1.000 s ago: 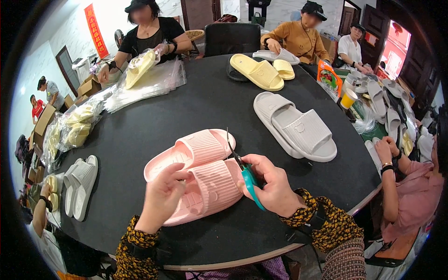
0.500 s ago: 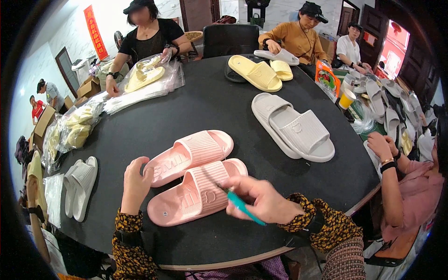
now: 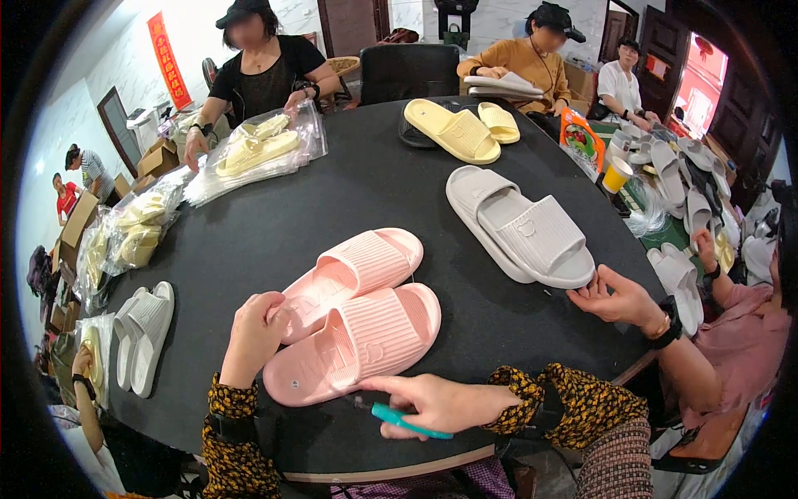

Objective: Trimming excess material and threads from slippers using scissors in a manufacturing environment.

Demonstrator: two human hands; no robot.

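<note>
Watching the pair of hands at the near edge of this black counter [image 3: 332, 195], and it's all about the pink slippers [image 3: 391, 324] right now. They're lying side by side in front of the person, soles down, toes angled away to the right, with the nearer one partly overlapping the view of the other.

Left hand [image 3: 256, 328] is at the heel end of the farther slipper, fingers bent in toward it. Honestly can't tell if they're pinching the edge or just resting against it. Right hand [image 3: 432, 405] has its fingers wrapped round some teal-handled scissors [image 3: 414, 426], low by the near slipper's side; the blades are hidden from here. Its index finger sticks out toward the lower edge of that slipper, right up against it or very nearly.

Further up on the right there's a grey pair [image 3: 524, 229], and a co-worker's hand [image 3: 615, 298] has its fingers at the toe of it. A yellow pair [image 3: 465, 130] sits behind that. Over on the far left there's a whitish pair [image 3: 148, 337], plus yellow slippers in clear bags [image 3: 140, 224] just beyond.
</note>
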